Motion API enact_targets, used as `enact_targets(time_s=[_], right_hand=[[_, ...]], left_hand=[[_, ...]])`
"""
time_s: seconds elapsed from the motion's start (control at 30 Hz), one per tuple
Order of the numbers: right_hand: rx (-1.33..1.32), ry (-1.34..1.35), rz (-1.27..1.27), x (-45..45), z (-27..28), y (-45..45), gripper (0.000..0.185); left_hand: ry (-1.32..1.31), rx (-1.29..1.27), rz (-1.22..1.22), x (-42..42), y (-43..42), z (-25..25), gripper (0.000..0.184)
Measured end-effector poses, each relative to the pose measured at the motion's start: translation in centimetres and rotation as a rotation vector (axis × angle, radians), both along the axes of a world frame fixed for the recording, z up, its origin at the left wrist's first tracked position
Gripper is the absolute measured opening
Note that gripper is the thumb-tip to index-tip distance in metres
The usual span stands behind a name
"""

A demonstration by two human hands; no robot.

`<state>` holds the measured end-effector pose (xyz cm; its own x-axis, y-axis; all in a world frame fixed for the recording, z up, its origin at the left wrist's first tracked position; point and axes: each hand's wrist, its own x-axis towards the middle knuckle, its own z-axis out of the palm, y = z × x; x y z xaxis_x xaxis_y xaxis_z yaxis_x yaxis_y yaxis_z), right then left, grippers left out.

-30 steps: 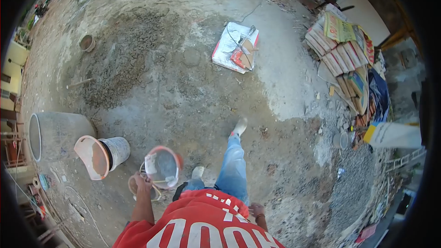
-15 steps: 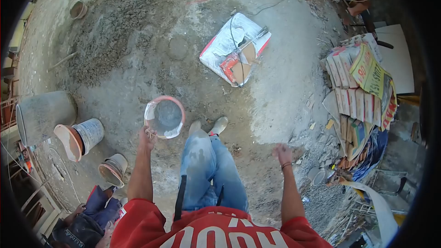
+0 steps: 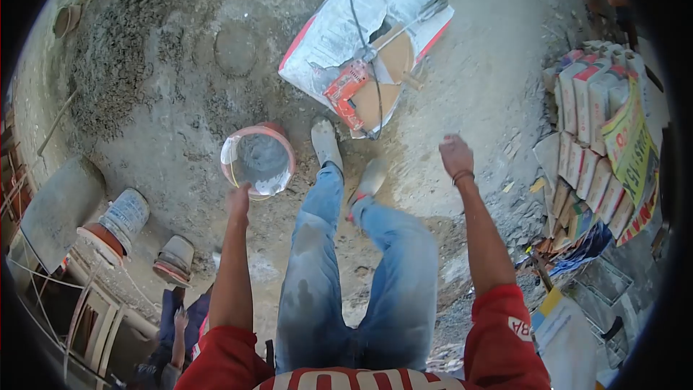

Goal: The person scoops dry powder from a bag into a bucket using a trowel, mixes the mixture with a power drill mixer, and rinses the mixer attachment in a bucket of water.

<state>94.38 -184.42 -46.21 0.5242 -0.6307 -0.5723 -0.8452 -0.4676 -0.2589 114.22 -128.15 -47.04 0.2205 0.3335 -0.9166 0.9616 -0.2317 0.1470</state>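
My left hand (image 3: pixel 239 198) is closed at the near side of a reddish bucket (image 3: pixel 290 161), apparently on its thin handle. Grey material shows inside the bucket, and its rim is smeared white. The bucket hangs beside my left leg. My right hand (image 3: pixel 457 156) is held out over the ground on the right, its fingers curled and nothing visible in them. Ahead of my feet lies a white sack (image 3: pixel 310 50), with an orange-red power tool (image 3: pixel 347 89), its cable and a mixing rod (image 3: pixel 411 27) on top, beside brown cardboard (image 3: pixel 395 58).
Wet grey mortar (image 3: pixel 119 50) spreads at the far left. A large tub (image 3: pixel 63 198), a white bucket (image 3: pixel 125 214) and a smaller bucket (image 3: pixel 175 255) lie at left. Stacked boxes (image 3: pixel 585 115) stand right. Another person's arm (image 3: pixel 178 336) shows at lower left.
I have stepped forward; the sack and tool now appear nearer and larger. The bucket has stayed in my left hand. My right hand has swung forward, its fingers more curled.
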Motion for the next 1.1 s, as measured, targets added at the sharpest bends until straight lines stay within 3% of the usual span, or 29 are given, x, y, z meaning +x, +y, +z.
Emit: enact_targets(time_s=[0.07, 0.1, 0.13, 0.2, 0.27, 0.3, 0.43, 0.53, 0.63, 0.8, 0.87, 0.93, 1.0, 1.1], right_hand=[[-0.041, -0.096, 0.132, 0.7, -8.8, -3.2, 0.041], [-0.086, -0.083, 0.157, 2.4, -11.0, -4.1, 0.046], [-0.133, -0.071, 0.184, 4.7, -12.6, -4.4, 0.051], [-0.145, -0.058, 0.195, 9.4, -15.6, -5.3, 0.054], [-0.023, 0.056, 0.22, 13.8, -16.9, -5.3, 0.054], [0.078, 0.172, 0.248, 16.0, -18.2, -5.5, 0.055], [0.202, 0.218, 0.402, 18.0, -22.5, -7.1, 0.06], [0.209, 0.263, 0.525, 17.8, -21.7, -6.9, 0.058], [0.197, 0.198, 0.561, 16.6, -21.0, -6.8, 0.046], [0.11, 0.12, 0.615, 13.1, -17.3, -6.7, 0.031], [0.017, -0.036, 0.709, 11.8, -16.1, -7.2, 0.028], [0.007, 0.008, 0.685, 12.3, -15.0, -7.7, 0.036], [0.03, 0.126, 0.596, 13.8, -13.1, -8.3, 0.048], [-0.129, 0.032, 0.554, 15.2, -14.1, -10.0, 0.056]], left_hand=[[-0.421, 0.663, -0.913, 1.1, -5.2, 1.0, 0.061], [-0.575, 0.557, -1.015, 2.1, -8.0, 1.2, 0.068], [-0.729, 0.44, -1.109, 2.9, -10.5, 0.4, 0.075], [-0.611, 0.152, -1.046, 4.2, -16.4, -4.0, 0.08], [-0.659, 0.012, -1.151, 5.2, -23.2, -7.2, 0.08], [-0.663, 0.042, -1.175, 6.1, -26.9, -8.8, 0.08], [-0.58, 0.139, -1.313, 8.2, -38.0, -15.9, 0.081], [-0.619, 0.259, -1.277, 7.8, -40.2, -20.3, 0.082], [-0.628, 0.233, -1.294, 8.0, -39.4, -20.0, 0.076], [-0.523, 0.204, -1.218, 9.8, -37.1, -13.2, 0.067], [-0.557, 0.165, -1.11, 10.4, -34.6, -10.2, 0.062], [-0.621, 0.15, -1.047, 10.5, -32.3, -7.4, 0.059], [-0.618, 0.123, -0.831, 10.3, -30.1, -5.0, 0.062], [-0.633, 0.063, -0.66, 9.3, -27.6, -2.0, 0.062]])
